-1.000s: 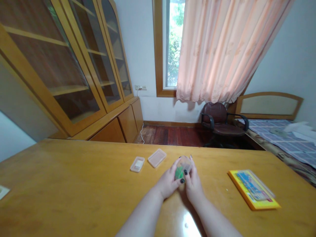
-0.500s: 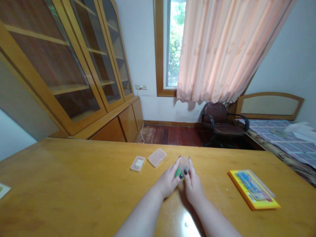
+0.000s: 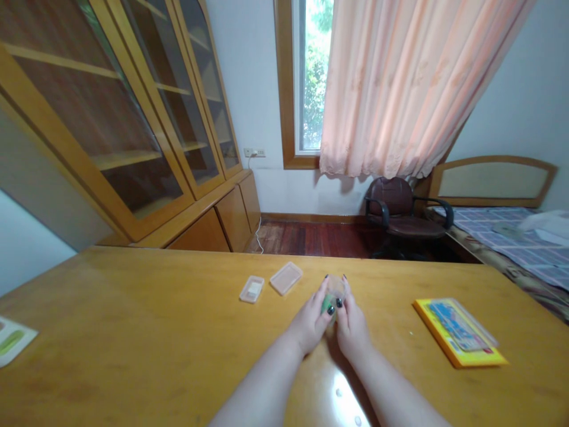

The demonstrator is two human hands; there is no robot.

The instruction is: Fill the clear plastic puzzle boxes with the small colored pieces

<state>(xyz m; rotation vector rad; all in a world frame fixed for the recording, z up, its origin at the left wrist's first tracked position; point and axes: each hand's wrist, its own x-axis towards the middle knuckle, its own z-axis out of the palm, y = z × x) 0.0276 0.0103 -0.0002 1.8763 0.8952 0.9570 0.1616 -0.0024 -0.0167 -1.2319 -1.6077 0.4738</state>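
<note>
Between my two hands is a small clear plastic box (image 3: 336,287) with something green inside it, held just over the table. My left hand (image 3: 312,320) wraps its left side, the thumb laid on the near face. On the other side my right hand (image 3: 353,323) grips it, thumb tip close to the left one. Fingers cover much of the box, so I cannot tell whether its lid is fully on. To the left lie a small clear tray (image 3: 252,289) with a whitish piece in it and a clear rectangular lid or shallow box (image 3: 286,278).
A yellow flat box (image 3: 460,333) with a clear cover on top lies at the right of the wooden table (image 3: 178,332). A white card with green (image 3: 15,341) shows at the left edge. Beyond stand a cabinet (image 3: 204,219), an office chair (image 3: 395,207) and a bed (image 3: 511,237).
The view has shifted slightly, so more of the white card at left shows. Both hands keep their hold on the clear box, with little visible change in grip.
</note>
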